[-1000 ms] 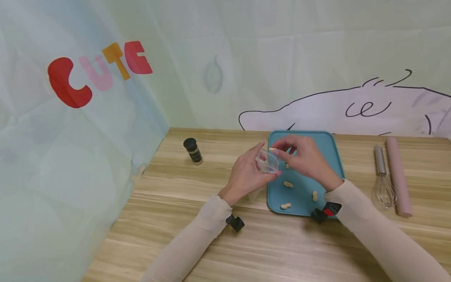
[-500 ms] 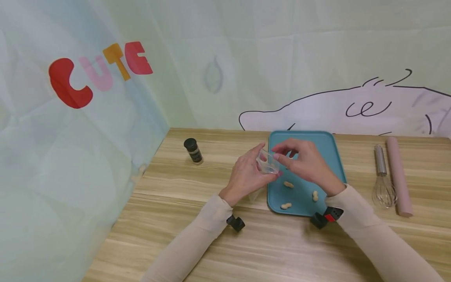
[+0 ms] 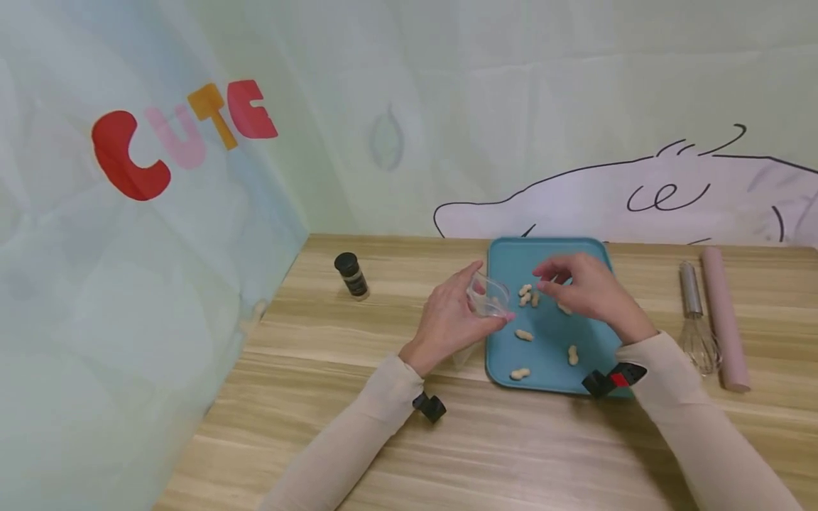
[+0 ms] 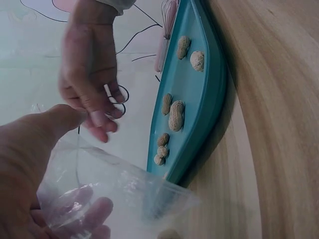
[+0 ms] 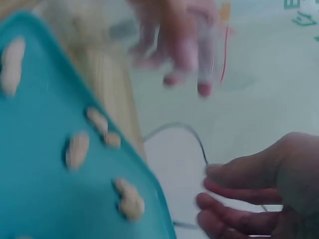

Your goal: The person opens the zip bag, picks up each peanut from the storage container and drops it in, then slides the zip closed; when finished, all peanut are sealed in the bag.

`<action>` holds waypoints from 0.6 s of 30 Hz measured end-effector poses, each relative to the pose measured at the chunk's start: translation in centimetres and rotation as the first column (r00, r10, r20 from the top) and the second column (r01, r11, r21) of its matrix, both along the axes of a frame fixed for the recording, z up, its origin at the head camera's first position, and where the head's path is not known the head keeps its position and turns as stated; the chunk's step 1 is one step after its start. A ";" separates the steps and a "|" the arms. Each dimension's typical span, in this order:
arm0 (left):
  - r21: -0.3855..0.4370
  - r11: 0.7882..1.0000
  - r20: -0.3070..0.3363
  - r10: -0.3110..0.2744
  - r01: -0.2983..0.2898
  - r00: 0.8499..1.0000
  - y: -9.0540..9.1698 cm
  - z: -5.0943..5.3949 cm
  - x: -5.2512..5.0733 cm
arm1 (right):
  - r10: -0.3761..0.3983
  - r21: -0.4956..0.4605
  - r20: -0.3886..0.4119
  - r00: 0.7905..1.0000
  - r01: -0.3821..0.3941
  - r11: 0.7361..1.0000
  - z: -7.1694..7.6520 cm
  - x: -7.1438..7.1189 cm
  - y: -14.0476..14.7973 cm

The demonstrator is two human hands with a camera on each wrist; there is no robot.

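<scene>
My left hand grips a clear plastic bag, its mouth spread wide by the thumb and fingers. A blurred tan shape shows at the bag's lower end. Right of it, over the blue tray, hovers my right hand. Its thumb and fingers are loosely bent and apart, with nothing seen between them. Several peanuts in the shell lie scattered on the tray: a cluster near the fingertips, one peanut near the left rim, another lower right, and one by the front rim.
A black-capped seasoning jar stands at the back left of the wooden table. Right of the tray lie a whisk and a pink rolling pin. A printed cloth hangs behind the table.
One second ago my right hand pinched a peanut at the bag's mouth. Its fingers have since let go and moved right, over the tray. My left hand has stayed nearly still with the bag.
</scene>
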State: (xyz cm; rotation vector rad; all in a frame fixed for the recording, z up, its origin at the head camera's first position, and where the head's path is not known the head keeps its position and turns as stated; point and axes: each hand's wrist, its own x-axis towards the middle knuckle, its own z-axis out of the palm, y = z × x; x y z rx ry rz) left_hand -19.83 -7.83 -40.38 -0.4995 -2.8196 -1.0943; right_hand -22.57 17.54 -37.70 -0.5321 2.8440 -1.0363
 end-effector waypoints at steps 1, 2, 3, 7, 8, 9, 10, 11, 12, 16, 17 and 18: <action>0.002 1.000 -0.005 -0.001 0.001 1.000 0.0 -0.1 0.0 | 0.010 0.031 0.022 1.000 -0.010 0.999 -0.2 -0.2 0.4; 0.005 1.000 -0.015 -0.002 0.002 1.000 0.0 -0.1 0.1 | 0.019 0.061 0.039 0.999 -0.021 0.998 -0.4 -0.4 0.8; 0.009 1.000 -0.024 -0.003 0.003 1.000 0.0 -0.2 0.1 | 0.028 0.087 0.050 0.998 -0.032 0.996 -0.7 -0.5 1.2; 0.021 1.000 -0.050 -0.007 0.008 0.999 -0.1 -0.2 -0.1 | 0.052 0.172 0.119 0.992 -0.072 0.982 -1.2 -0.9 2.3; 0.021 1.000 -0.049 -0.007 0.008 0.999 -0.2 -0.2 -0.1 | 0.055 0.194 0.134 0.990 -0.081 0.978 -1.4 -1.0 2.6; 0.021 1.000 -0.045 -0.009 0.009 0.999 -0.2 -0.2 -0.1 | 0.057 0.212 0.150 0.987 -0.089 0.973 -1.6 -1.1 2.8; 0.018 1.000 -0.040 -0.010 0.011 0.999 -0.2 -0.2 -0.1 | 0.056 0.228 0.166 0.985 -0.094 0.969 -1.7 -1.1 3.0; 0.018 1.000 -0.037 -0.011 0.012 0.999 -0.2 -0.3 -0.1 | 0.056 0.241 0.173 0.983 -0.098 0.966 -1.8 -1.1 3.1; 0.019 1.000 -0.035 -0.012 0.013 0.999 -0.1 -0.3 -0.1 | 0.055 0.250 0.181 0.982 -0.100 0.963 -1.9 -1.2 3.2; 0.023 1.000 -0.033 -0.015 0.016 0.999 0.0 -0.3 0.0 | 0.058 0.261 0.182 0.982 -0.105 0.960 -2.3 -1.3 3.6; 0.024 1.000 -0.032 -0.017 0.017 0.999 0.0 -0.3 0.0 | 0.058 0.260 0.184 0.981 -0.106 0.960 -2.4 -1.3 3.6; 0.026 0.999 -0.031 -0.018 0.019 0.999 0.0 -0.3 0.0 | 0.058 0.259 0.186 0.981 -0.106 0.960 -2.4 -1.3 3.6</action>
